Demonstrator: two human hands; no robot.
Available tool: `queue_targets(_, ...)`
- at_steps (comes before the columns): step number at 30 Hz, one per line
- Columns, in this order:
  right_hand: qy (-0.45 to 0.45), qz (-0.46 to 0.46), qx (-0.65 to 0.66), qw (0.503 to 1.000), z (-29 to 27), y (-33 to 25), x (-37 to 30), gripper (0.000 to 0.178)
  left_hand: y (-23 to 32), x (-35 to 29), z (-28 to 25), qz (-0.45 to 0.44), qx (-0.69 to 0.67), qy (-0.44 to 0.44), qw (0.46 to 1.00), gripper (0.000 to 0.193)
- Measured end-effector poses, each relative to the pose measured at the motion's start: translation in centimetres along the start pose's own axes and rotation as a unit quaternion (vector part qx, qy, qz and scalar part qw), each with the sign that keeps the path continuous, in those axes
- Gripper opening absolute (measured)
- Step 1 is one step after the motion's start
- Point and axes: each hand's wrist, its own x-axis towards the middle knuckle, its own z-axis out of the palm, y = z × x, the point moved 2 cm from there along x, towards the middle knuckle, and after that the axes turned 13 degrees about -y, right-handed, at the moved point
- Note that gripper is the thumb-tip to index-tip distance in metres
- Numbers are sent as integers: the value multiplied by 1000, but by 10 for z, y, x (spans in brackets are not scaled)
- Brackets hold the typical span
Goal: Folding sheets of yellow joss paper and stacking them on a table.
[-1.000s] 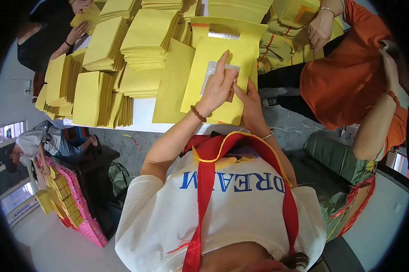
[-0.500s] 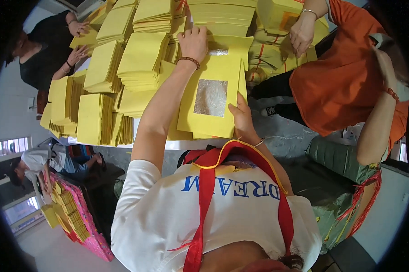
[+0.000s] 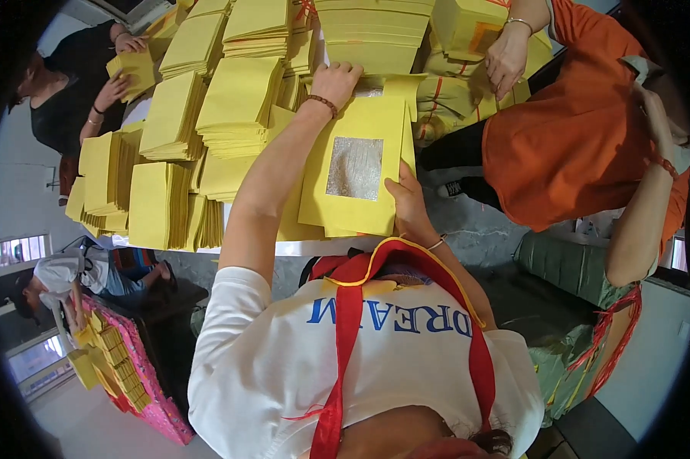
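Observation:
A yellow paper envelope (image 3: 326,210) lies before me on the table, with a rectangular window showing clear, bubbly plastic (image 3: 355,168). My left hand (image 3: 336,84) is at its far end, fingers curled over the flap beside a second, smaller patch of plastic. The fingertips are partly hidden there. Around the right edge, my right hand (image 3: 410,203) grips the envelope, thumb on top and fingers underneath. More yellow sheets show beneath it.
Stacks of yellow envelopes (image 3: 238,96) crowd the table to the left and beyond. At the right, a person in orange (image 3: 551,145) stands by tied yellow bundles (image 3: 441,99). A person in black (image 3: 77,92) handles envelopes at the far left. Green wrapped bales (image 3: 563,264) sit behind right.
My left hand has shifted slightly right and nearer along the envelope's far end, and the flap there has folded lower. My right hand keeps its place. The person in black has lifted an envelope.

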Motion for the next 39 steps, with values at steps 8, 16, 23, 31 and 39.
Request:
queue_targets(8, -9, -5, 51, 999, -7, 2, 0, 46, 7, -37, -127, 69, -25, 194, 978, 16)
queue_targets(16, 7, 20, 22, 1000, -9, -10, -16, 41, 32, -128, -89, -137, -801, 66, 579, 23)
queue_targets(23, 12, -14, 109, 994, -20, -16, -23, 34, 48, -166, -19, -233, -817, 71, 523, 26)
queue_targets(31, -14, -26, 109, 994, -22, -10, -19, 34, 56, -167, -10, -214, -807, 24, 549, 30)
queue_targets(39, -5, -24, 88, 996, -23, -8, -18, 36, 64, -167, -5, -229, -769, 29, 596, 36)
